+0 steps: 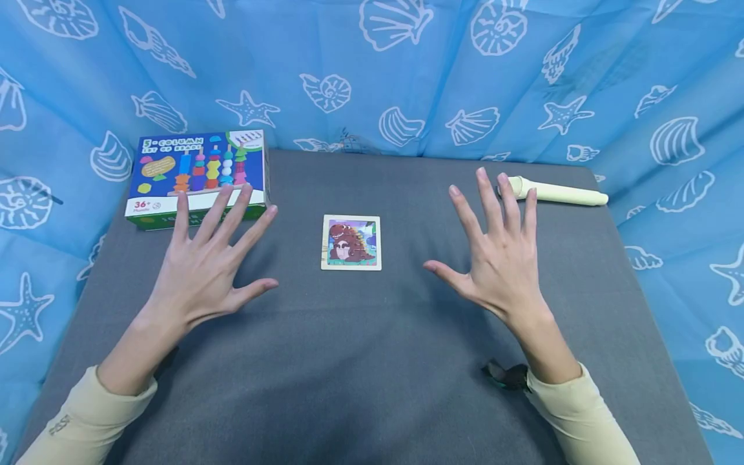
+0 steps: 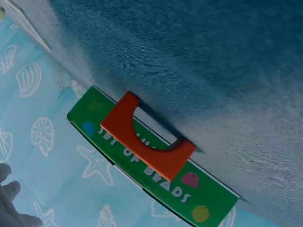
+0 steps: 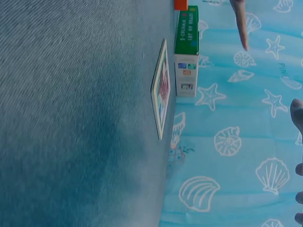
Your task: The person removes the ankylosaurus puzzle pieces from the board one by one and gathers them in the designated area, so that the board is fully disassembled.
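- Head view first: a blue curtain [image 1: 337,39] printed with white shells and starfish backs your workspace. It hangs close behind the far edge of the desk, so a long forward reach could brush it.
- Your desk [image 1: 349,368] carries a smooth grey cloth. Push things gently if you slide them, since the cloth could drag or ruck up.
- Your bead-set box [image 1: 197,158], marked "5-column set of beads", lies at the far left with its green side towards you. It looks bulky enough to call for a wide grasp.
- Both hands, the left hand [image 1: 203,268] and the right hand [image 1: 501,261], are released: fingers spread, thumbs inward, holding nothing. They appear raised over the cloth. This pose is best done steady and level, with every finger in plain sight and neither palm over the middle.
- A pale yellow tube [image 1: 572,195], shaped like a flashlight, lies at the far right, its wide end partly behind your right fingertips. Mind that end; being round, it may roll if nudged.
- Your dinosaur picture puzzle [image 1: 351,242] lies flat between your hands, near the middle of the desk and touched by neither. Its light wooden frame holds a brown dinosaur against purple and green. It looks thin, so pinching the frame by opposite edges should suit it better than pressing the picture.
- An orange arch block [image 2: 135,143] shows in the left wrist view, before the box's green side; whether they touch, you cannot tell.
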`<state>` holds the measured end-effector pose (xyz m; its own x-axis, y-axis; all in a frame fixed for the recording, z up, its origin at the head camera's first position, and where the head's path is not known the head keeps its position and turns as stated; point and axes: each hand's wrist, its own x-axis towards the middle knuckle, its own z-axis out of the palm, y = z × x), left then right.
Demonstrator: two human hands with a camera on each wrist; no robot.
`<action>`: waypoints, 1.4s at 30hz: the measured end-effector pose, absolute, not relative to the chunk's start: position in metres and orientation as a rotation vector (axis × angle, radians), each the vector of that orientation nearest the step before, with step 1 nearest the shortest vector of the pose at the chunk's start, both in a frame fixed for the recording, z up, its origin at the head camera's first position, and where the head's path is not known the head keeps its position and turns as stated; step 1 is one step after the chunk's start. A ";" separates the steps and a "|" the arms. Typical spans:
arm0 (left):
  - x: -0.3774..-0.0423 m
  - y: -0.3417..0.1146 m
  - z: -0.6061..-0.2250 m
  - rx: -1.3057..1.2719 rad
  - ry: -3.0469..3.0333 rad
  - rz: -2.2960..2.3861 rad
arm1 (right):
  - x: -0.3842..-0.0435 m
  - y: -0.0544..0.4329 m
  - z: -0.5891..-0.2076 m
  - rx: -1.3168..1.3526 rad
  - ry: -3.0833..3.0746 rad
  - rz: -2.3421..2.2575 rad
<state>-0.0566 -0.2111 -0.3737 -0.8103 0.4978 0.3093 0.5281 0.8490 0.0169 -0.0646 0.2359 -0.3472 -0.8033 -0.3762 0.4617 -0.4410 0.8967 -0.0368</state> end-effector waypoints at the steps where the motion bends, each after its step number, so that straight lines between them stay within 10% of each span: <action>1: -0.057 -0.210 -0.374 -0.778 -2.741 -0.147 | -0.065 0.234 -0.348 0.602 -2.604 0.204; 42: -0.082 -0.116 -0.385 -0.872 -3.436 -0.255 | -0.153 0.102 -0.391 0.958 -3.130 1.043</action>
<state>-0.0825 -0.1156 -0.3854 -0.8006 0.4834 -0.3541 0.4259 0.8747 0.2311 -0.1532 0.1022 -0.3907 -0.8051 -0.5851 -0.0979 -0.4093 0.6674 -0.6221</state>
